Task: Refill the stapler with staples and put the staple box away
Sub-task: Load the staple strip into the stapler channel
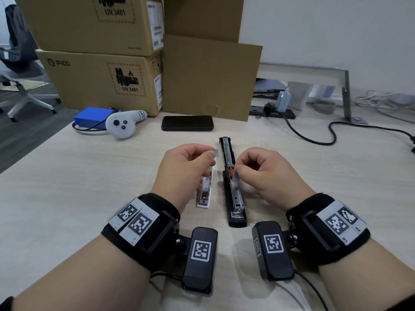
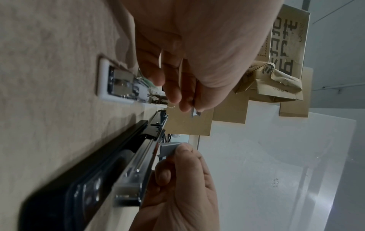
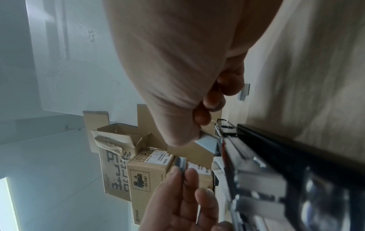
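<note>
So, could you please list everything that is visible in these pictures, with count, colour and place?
black stapler: 1, black with metal channel, opened flat at table centre
white stapler: 1, white, opened, left of the black one
staple strips: 2, grey, one pinched in each hand
phone: 1, black, flat behind the staplers
controller: 1, white, far left of table
blue pack: 1, blue, behind the controller
cardboard boxes: 2 stacked, brown, back left
cardboard sheet: 1, brown, standing behind the phone
power strip: 1, black, back right, with a black cable
table: 1, light wood
left hand: 1, above the white stapler
right hand: 1, at the black stapler's channel
</note>
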